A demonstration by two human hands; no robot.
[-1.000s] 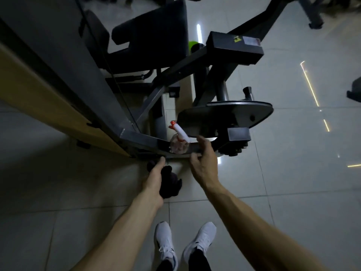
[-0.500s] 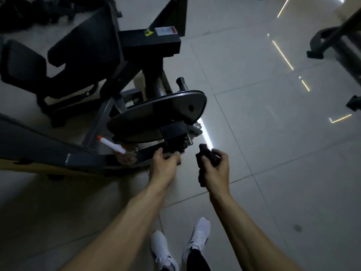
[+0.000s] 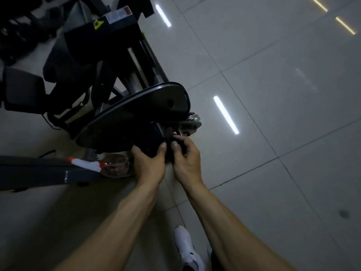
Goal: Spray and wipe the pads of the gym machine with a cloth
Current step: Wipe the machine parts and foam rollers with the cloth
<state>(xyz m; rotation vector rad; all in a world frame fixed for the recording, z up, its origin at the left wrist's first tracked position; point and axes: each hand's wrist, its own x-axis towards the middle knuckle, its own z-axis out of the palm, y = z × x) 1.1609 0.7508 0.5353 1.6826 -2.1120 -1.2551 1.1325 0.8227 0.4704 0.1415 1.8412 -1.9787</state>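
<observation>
The right hand (image 3: 187, 159) has come in with the dark cloth (image 3: 169, 154) and is now just beside the left hand (image 3: 150, 165), in the centre of the frame. Its fingers are curled round the cloth, against a black block (image 3: 151, 136) of the gym machine (image 3: 136, 106). The left hand grips this block. The spray bottle (image 3: 114, 165) lies just left of the hands.

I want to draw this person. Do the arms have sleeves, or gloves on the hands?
No sleeves and no gloves: the left arm and right arm are bare down to the left hand and right hand. No watch, ring or band shows on either. The shoes below are white.
</observation>
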